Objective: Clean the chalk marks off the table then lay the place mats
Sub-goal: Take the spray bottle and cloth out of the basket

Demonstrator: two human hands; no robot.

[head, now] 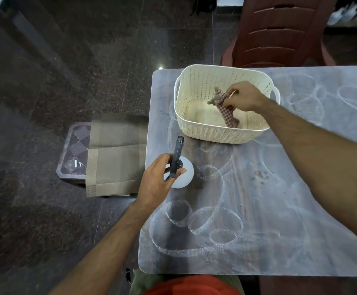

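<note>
While the left hand grips the spray bottle, the right hand pinches the cloth inside the basket.

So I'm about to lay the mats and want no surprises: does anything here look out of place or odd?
The place mats lie on a small stool beside the table, overhanging its near edge and seemingly slightly askew. Chalk marks cover the table, with a small patch of crumbs or dirt near its middle. Nothing looks spilled or broken.
</note>
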